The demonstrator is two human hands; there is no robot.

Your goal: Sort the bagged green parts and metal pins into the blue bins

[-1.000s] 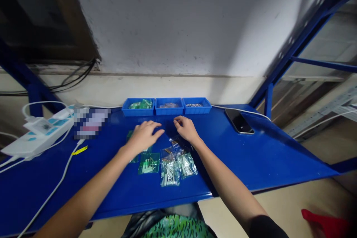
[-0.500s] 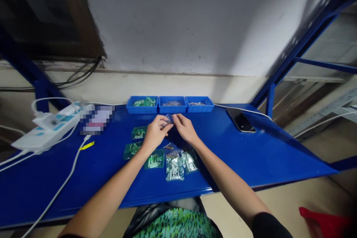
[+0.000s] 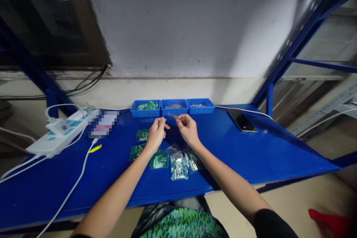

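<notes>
My left hand (image 3: 156,135) and my right hand (image 3: 187,128) are raised a little above the blue table (image 3: 251,156), fingertips pinched. Between them they hold a small clear plastic bag (image 3: 172,116) in front of the middle blue tray (image 3: 174,106). Below my wrists lie several small bags: green ones (image 3: 142,135) on the left, clear ones with pale parts (image 3: 179,167) on the right.
Three blue trays stand in a row at the back: the left tray (image 3: 145,108) with green bags, the right tray (image 3: 200,105) with metal parts. A phone (image 3: 242,120) on a white cable lies to the right. A white power strip (image 3: 58,134) sits at the left.
Both hands rose from the table, picked up a small clear bag and now hold it higher and spread wider between them. The view shifted slightly.
</notes>
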